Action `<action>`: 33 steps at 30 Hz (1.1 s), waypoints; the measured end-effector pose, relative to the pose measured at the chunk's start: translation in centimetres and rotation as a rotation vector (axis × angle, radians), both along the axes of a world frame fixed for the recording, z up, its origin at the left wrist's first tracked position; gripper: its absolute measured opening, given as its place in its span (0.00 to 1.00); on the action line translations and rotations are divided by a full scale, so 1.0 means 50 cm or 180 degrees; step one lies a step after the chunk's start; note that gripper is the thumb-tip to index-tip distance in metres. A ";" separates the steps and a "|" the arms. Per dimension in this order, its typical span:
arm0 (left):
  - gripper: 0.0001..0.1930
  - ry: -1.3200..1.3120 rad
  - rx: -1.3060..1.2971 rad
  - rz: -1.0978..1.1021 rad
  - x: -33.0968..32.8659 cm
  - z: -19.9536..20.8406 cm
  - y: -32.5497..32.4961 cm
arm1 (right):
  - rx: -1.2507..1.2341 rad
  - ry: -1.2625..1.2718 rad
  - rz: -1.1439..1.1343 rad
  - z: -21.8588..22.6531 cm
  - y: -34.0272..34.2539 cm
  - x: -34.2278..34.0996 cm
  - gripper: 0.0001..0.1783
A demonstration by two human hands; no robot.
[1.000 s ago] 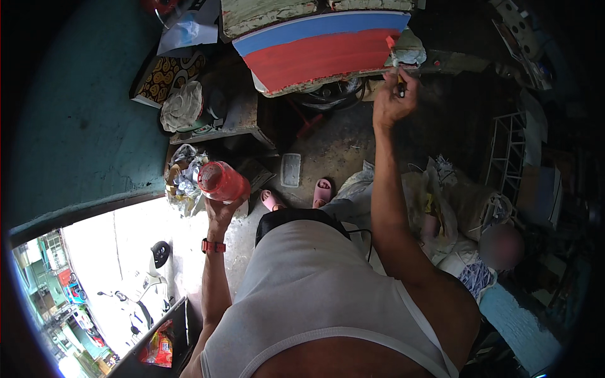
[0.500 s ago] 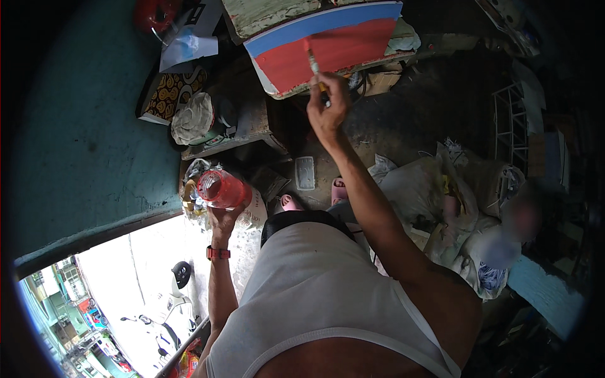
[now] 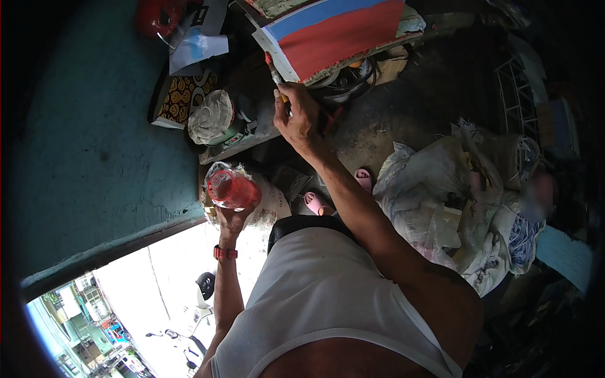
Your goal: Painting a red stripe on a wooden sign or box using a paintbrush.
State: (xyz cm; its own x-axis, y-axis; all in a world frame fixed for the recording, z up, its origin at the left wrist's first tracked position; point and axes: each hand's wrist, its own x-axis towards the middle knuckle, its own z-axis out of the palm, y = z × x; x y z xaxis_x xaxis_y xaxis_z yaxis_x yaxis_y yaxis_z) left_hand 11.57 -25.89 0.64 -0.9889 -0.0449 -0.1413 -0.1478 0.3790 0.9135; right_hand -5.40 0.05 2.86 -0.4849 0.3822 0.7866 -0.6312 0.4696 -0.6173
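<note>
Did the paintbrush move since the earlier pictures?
Yes, the paintbrush moved left along the painted board, from near its right end to its left edge.

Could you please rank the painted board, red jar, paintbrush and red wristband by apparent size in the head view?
1. Painted board
2. Red jar
Unranked, both smaller: paintbrush and red wristband; the former is longer but thin and partly hidden, so their visible areas look alike.

Wall (image 3: 94, 126): teal paint, dark smudges, adjoining the doorway (image 3: 148, 277).
Floor (image 3: 372, 142): dark, stained, to the right of the doorway.
Low shelf (image 3: 249, 143): worn edge, beyond the doorway along the wall.
Light: daylight glaring at the doorway, deep shadow well apart from it.
</note>
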 end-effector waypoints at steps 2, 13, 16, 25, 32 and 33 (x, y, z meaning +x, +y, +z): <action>0.50 0.0053 0.0120 0.0055 0.008 -0.013 -0.028 | -0.0293 -0.0052 -0.0219 0.007 0.029 0.004 0.12; 0.45 0.0189 0.0088 0.0092 0.056 -0.076 -0.133 | -0.0351 -0.0136 -0.0389 -0.015 -0.002 -0.018 0.11; 0.45 0.0092 0.0247 0.0159 0.049 -0.061 -0.120 | -0.0353 -0.0411 -0.0260 -0.044 -0.016 0.032 0.09; 0.46 0.0078 0.0029 -0.0097 0.016 -0.034 -0.094 | -0.0184 -0.0255 -0.0106 -0.023 0.049 -0.009 0.10; 0.44 0.0220 -0.0293 0.0031 -0.003 -0.014 -0.077 | 0.0345 -0.0407 0.0096 -0.036 0.109 -0.020 0.09; 0.45 0.0115 -0.0245 -0.0009 -0.005 -0.019 -0.078 | 0.0451 -0.0426 0.0327 -0.028 0.107 -0.021 0.09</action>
